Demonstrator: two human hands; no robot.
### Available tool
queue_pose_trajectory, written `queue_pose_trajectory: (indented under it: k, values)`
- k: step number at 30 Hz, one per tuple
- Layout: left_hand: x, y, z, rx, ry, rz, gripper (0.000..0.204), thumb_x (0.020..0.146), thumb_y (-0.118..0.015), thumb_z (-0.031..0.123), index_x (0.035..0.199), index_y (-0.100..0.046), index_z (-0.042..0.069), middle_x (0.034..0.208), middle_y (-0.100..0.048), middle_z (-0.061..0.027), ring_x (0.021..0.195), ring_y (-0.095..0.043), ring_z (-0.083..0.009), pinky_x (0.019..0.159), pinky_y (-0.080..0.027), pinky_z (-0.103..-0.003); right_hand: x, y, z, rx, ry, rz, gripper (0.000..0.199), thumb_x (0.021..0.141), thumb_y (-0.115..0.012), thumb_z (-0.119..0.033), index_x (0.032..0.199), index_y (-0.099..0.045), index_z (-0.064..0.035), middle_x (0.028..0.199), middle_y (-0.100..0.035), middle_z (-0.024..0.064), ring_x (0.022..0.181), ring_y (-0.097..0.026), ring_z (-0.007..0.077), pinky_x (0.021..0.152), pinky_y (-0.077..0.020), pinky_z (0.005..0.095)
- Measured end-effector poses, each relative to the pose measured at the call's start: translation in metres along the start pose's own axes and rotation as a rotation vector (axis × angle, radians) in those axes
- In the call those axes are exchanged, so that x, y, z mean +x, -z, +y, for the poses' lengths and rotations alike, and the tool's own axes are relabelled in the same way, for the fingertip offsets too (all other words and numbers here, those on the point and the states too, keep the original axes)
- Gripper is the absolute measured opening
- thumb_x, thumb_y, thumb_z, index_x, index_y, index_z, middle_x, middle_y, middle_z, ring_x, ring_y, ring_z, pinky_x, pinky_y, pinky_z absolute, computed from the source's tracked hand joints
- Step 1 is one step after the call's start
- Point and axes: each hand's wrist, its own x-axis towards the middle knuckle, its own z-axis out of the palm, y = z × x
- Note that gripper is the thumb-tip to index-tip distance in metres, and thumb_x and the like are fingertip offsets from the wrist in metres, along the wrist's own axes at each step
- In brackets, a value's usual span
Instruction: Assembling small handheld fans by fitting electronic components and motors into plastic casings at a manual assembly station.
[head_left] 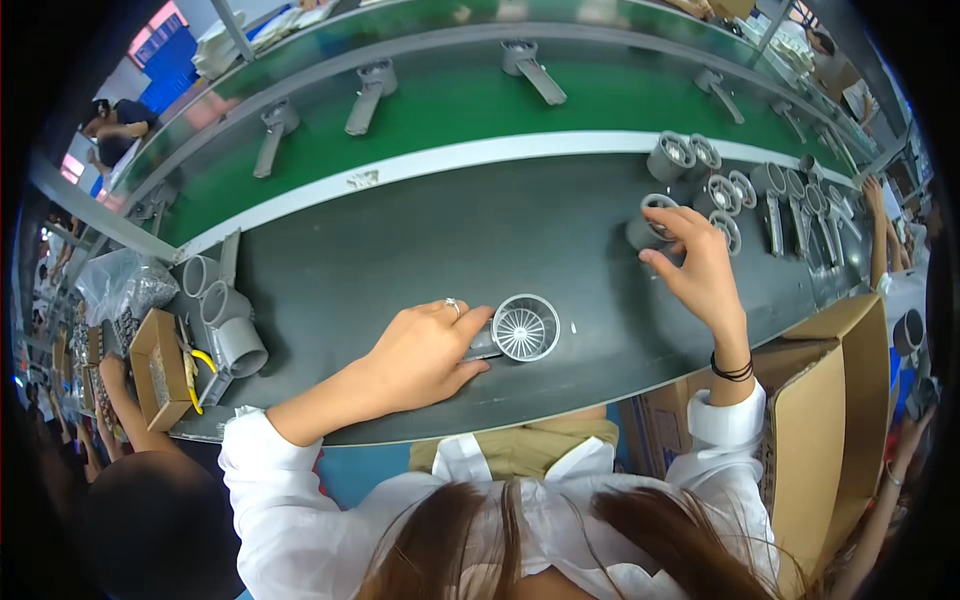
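My left hand [430,350] is closed round the short handle of a grey fan housing [526,328], pressing it to the dark tabletop. The housing's round mouth faces up and shows a grille of thin radiating ribs. To the right, my right hand [695,262] reaches over a grey cylindrical part [642,234], thumb and fingers apart in a curve at its rim. Whether the fingertips touch that part I cannot tell. Behind it stand several more cylindrical parts [671,156] with spoked insides.
Long-handled grey housings [773,195] stand at the far right; others [240,345] lie at the left. Beside these are yellow-handled pliers [203,372] and a small cardboard box [160,370]. A green conveyor [440,110] carries housings beyond a white rail. An open carton [800,440] stands right; co-workers sit both sides.
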Motion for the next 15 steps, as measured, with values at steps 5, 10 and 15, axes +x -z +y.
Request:
queue_pose_trajectory:
  k: [5, 10, 15]
  values:
    - [-0.001, -0.006, 0.001, -0.272, 0.051, -0.047, 0.055, 0.071, -0.074, 0.012, 0.119, -0.051, -0.004, 0.088, -0.06, -0.0215, 0.08, -0.059, -0.0381, 0.071, -0.049, -0.042, -0.005, 0.006, -0.015, 0.372, -0.039, -0.184, 0.051, 0.069, -0.06, 0.013, 0.117, -0.062, -0.0033, 0.111, -0.062, 0.0097, 0.088, -0.058, 0.0142, 0.071, -0.0497, 0.025]
    - [-0.002, -0.007, -0.001, -0.438, 0.017, -0.071, 0.062, 0.068, -0.076, 0.01, 0.123, -0.05, -0.004, 0.098, -0.061, -0.0246, 0.09, -0.059, -0.0394, 0.077, -0.049, -0.041, -0.003, 0.02, -0.01, 0.163, 0.036, -0.146, 0.061, 0.062, -0.052, 0.013, 0.12, -0.06, -0.0046, 0.128, -0.055, 0.0116, 0.098, -0.058, 0.0222, 0.086, -0.0467, 0.0337]
    - [-0.006, -0.013, -0.007, -0.58, 0.033, -0.143, 0.069, 0.065, -0.077, 0.005, 0.127, -0.048, -0.004, 0.108, -0.061, -0.0241, 0.096, -0.061, -0.0352, 0.084, -0.049, -0.038, 0.008, 0.012, -0.012, -0.052, 0.224, -0.372, 0.075, 0.055, -0.05, 0.016, 0.125, -0.056, -0.0113, 0.138, -0.045, 0.0123, 0.114, -0.048, 0.0341, 0.094, -0.0419, 0.0369]
